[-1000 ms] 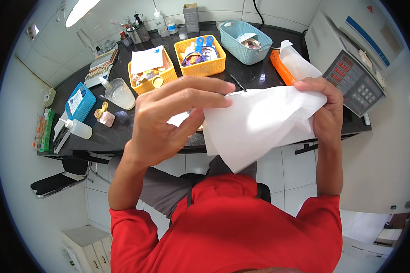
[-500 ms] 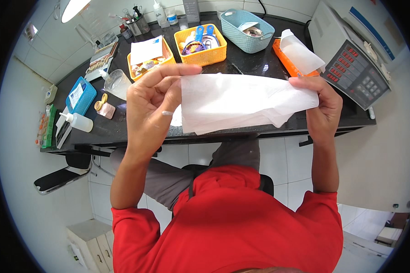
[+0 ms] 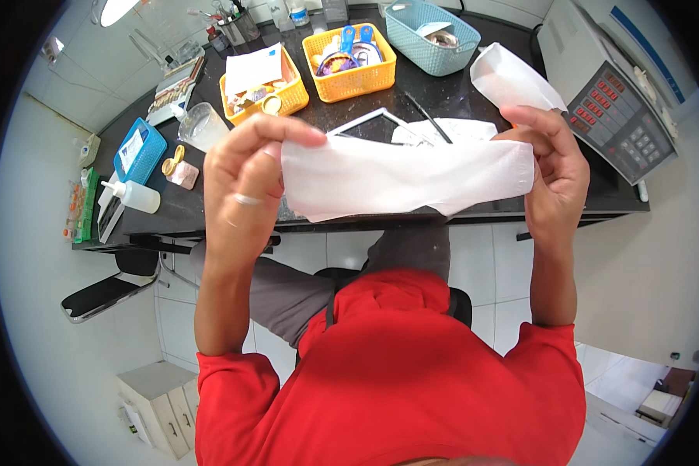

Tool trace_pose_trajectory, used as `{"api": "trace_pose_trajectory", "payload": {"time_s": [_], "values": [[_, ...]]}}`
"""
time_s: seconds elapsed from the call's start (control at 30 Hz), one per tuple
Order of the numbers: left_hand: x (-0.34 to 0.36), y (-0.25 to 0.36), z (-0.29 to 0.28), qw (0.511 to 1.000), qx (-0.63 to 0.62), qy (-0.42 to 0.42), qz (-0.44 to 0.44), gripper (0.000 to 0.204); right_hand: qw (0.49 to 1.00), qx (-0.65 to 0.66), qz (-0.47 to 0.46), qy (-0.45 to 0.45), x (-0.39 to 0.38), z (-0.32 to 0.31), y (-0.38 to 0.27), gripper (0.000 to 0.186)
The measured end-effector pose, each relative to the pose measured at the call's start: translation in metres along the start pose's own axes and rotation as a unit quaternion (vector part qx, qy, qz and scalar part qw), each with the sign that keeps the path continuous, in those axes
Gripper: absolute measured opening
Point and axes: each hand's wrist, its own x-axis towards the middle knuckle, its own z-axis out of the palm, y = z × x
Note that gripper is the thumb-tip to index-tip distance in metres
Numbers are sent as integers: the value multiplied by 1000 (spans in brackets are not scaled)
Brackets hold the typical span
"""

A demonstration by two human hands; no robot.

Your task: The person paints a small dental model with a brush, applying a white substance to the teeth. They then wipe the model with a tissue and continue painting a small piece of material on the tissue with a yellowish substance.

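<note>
My left hand (image 3: 241,186) pinches the left end of a thin white paper sheet (image 3: 408,175), folded into a long strip. My right hand (image 3: 551,171) grips its right end, fingers bent round it, so the strip is stretched level above the counter's front edge. Just behind it lie a white angular frame (image 3: 353,123), a dark thin rod (image 3: 427,116) and another white paper (image 3: 474,130), all partly hidden. More white paper (image 3: 512,78) rests over an orange box near my right fingers, which mostly hide that box.
The black counter (image 3: 349,109) holds yellow baskets (image 3: 349,85), light-blue baskets (image 3: 431,58), a jug (image 3: 202,128), a white bottle (image 3: 140,198) and a small jar (image 3: 180,172). A machine with red displays (image 3: 621,116) stands at right, a black chair (image 3: 105,295) at lower left.
The paper went from a drooping, loose sheet to a level, narrower strip. My left hand moved slightly left and now pinches its end. The frame and rod behind came into view.
</note>
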Motion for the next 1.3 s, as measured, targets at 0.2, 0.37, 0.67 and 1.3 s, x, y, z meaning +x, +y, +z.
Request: {"api": "trace_pose_trajectory", "payload": {"time_s": [0.2,0.37,0.67,1.3], "values": [[20,-11,20,925,-176,-229,-247,102,982,56,65,-169,27,4,-9,29],[21,-10,40,930,-82,-282,-220,53,961,57,114,-244,38,11,0,28],[2,-33,40,898,-223,-207,-319,22,935,233,244,-112,12,17,40,34],[-67,-63,68,911,-258,67,-316,26,892,240,381,-32,-64,67,45,28]]}}
